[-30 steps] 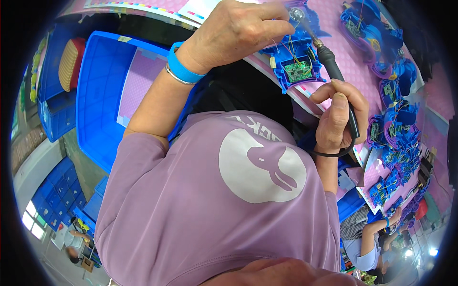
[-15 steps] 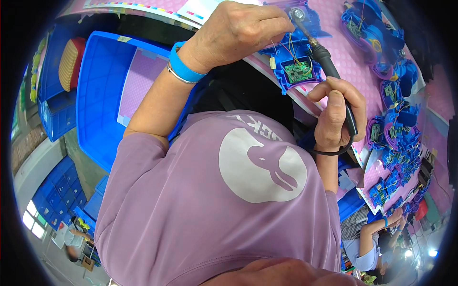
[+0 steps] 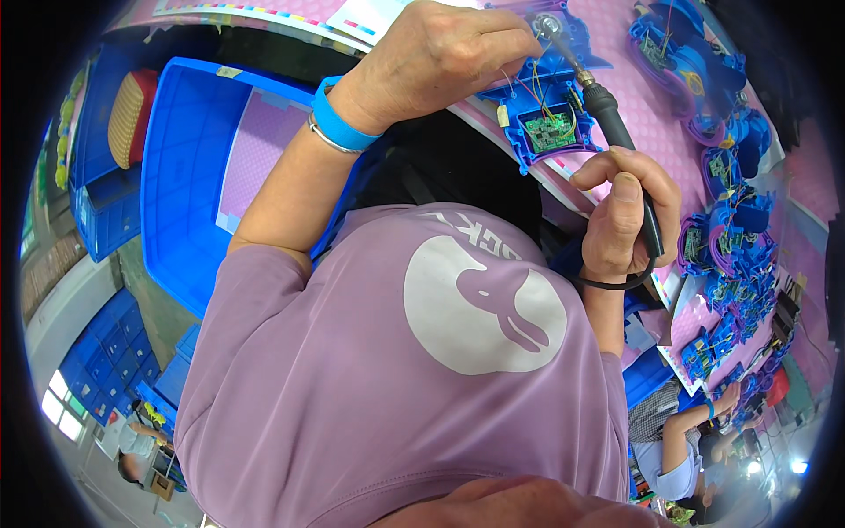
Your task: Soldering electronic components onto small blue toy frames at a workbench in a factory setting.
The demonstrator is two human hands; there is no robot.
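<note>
My left hand (image 3: 444,62) is closed over the top of a blue plastic housing (image 3: 537,114) that holds a green circuit board (image 3: 550,132) with thin coloured wires. A blue band (image 3: 339,119) circles that wrist. My right hand (image 3: 625,216) grips a black-handled soldering iron (image 3: 616,141) like a pen. The iron's metal tip (image 3: 556,40) points up at the top of the housing, close to my left fingers. Both hands work at the near edge of a pink work surface (image 3: 647,114). My purple shirt fills the lower middle of the view.
A large blue bin (image 3: 189,189) with a pink sheet inside sits to the left. Several more blue housings (image 3: 726,229) with boards lie along the right side of the table. Another person's arm (image 3: 691,431) works at lower right. Stacked blue crates (image 3: 101,374) stand lower left.
The soldering iron and my right hand have shifted slightly; the tip stays at the top of the housing. My left hand keeps its hold.
</note>
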